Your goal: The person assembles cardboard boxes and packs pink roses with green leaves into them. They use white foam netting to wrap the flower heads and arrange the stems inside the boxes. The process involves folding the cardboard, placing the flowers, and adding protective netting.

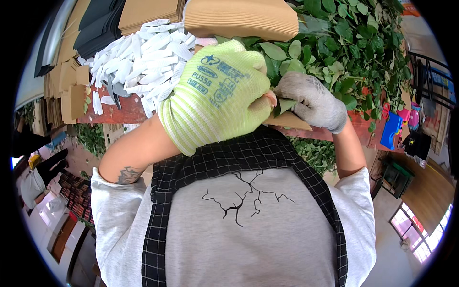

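My left hand (218, 89), in a yellow-green knit glove with printing on its back, is curled over the leafy stems in front of my chest. What lies under its palm is hidden. A bare thumb tip shows through the glove. My right hand (312, 100), in a worn grey glove, pinches a green leaf (286, 106) close to the left thumb. Beneath both hands a flat piece of brown cardboard (290, 121) reaches the table's near edge. Just beyond the left knuckles, a small pink-and-white netted piece (206, 41) peeks out.
Corrugated cardboard (240, 19) lies ahead. White mesh sleeves (150, 53) are heaped at left, with a dark-bladed tool (113, 91) among them. Black sheets (98, 27) are stacked behind. Leafy stems (358, 53) cover the right side of the red table (122, 111). A blue holder (391, 131) hangs at its right edge.
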### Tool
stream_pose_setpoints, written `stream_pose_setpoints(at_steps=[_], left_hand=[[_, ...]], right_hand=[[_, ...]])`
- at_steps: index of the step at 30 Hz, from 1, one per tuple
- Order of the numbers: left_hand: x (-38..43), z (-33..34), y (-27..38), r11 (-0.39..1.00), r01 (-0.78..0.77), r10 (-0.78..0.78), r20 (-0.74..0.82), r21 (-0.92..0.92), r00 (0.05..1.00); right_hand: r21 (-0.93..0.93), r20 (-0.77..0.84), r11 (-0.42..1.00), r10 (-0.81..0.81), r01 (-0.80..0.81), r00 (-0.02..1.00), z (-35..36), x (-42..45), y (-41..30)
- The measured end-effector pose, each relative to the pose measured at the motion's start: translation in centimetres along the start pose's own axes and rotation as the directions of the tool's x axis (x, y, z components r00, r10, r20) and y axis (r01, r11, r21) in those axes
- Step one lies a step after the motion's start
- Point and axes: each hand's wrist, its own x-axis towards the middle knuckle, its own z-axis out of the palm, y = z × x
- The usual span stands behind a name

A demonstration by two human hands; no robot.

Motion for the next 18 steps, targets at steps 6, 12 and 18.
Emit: stream_pose_setpoints(at_steps=[6, 12, 18], left_hand=[[-0.6, 0.4, -0.4, 1.000, -0.028, 0.028, -0.086, -0.004, 0.996], [-3.6, -8.2, -2.4, 0.928, 0.036, -0.055, -0.042, -0.370, 0.998], [-22.3, -6.6, -4.3, 0.570, 0.799, -0.320, 0.842, -0.194, 0.433]], right_hand=[[-0.026, -0.011, 0.999, -0.046, 0.046, 0.999, -0.1, 0.3, 0.0], [-0.027, -0.135, 0.996, -0.085, 0.082, 0.987, -0.6, -1.3, 1.1], [-0.035, -0.165, 0.989, -0.150, 0.146, 0.975, -0.9, -0.8, 0.7]])
